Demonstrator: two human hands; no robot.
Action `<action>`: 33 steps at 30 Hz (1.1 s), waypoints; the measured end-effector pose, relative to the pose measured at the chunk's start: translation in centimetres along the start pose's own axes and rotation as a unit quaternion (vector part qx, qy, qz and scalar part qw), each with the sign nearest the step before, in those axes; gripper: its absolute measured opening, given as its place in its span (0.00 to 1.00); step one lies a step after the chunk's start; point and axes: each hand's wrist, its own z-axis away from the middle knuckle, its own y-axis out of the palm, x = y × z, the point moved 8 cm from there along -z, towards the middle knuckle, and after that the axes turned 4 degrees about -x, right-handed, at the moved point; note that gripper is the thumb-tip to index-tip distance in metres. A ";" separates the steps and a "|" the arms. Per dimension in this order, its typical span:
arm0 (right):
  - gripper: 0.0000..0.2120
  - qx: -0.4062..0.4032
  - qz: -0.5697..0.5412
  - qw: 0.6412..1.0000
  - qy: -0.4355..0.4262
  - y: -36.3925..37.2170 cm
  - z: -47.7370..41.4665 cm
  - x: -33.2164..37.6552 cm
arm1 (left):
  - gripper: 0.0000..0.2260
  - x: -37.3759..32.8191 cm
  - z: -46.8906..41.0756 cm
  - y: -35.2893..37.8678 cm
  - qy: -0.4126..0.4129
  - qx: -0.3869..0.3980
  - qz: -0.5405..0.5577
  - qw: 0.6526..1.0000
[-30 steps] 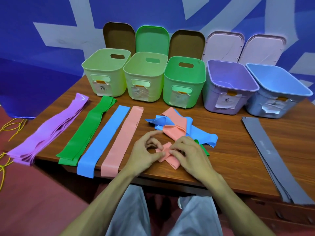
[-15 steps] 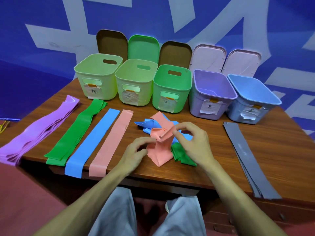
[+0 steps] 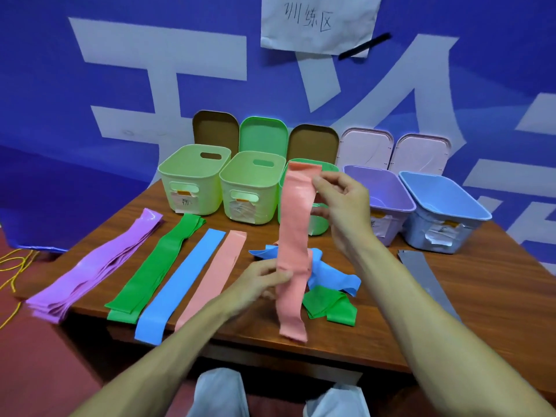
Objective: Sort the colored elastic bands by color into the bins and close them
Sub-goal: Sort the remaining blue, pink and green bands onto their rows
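A pink elastic band (image 3: pixel 294 236) hangs upright above the table. My right hand (image 3: pixel 340 197) pinches its top end in front of the green bin (image 3: pixel 316 228). My left hand (image 3: pixel 264 275) grips the same band near its middle. Under it lie a crumpled blue band (image 3: pixel 334 275) and a crumpled green band (image 3: pixel 328 307). Flat rows at the left hold purple bands (image 3: pixel 96 266), green bands (image 3: pixel 159 263), a blue band (image 3: pixel 183 281) and a pink band (image 3: pixel 215 272). Two pale green bins (image 3: pixel 192 179) (image 3: pixel 252 185), a purple bin (image 3: pixel 388 194) and a blue bin (image 3: pixel 442 200) stand open.
Grey bands (image 3: pixel 421 275) lie flat at the right of the wooden table (image 3: pixel 376 326). Lids lean on the blue wall behind the bins: brown (image 3: pixel 215 127), green (image 3: pixel 263 133), brown (image 3: pixel 313 142) and two pale pink (image 3: pixel 365 147). Yellow cord (image 3: pixel 12 266) lies on the floor at left.
My right hand has lifted the pink band's end up from the pile, stretching it out upright, while my left hand slid to its middle. The view has tilted upward.
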 end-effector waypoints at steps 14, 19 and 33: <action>0.07 -0.008 0.045 0.990 0.131 6.4 -2.9 -9.0 | 0.03 3.6 6.1 -10.9 -0.068 -0.134 -0.074 0.986; 0.10 0.034 0.112 0.979 0.164 10.1 -3.2 -14.2 | 0.09 6.8 7.8 -14.9 -0.128 -0.213 -0.046 0.968; 0.12 0.067 0.368 0.920 0.115 12.6 -6.4 -21.9 | 0.15 7.2 5.2 -16.9 -0.125 -0.272 -0.349 0.888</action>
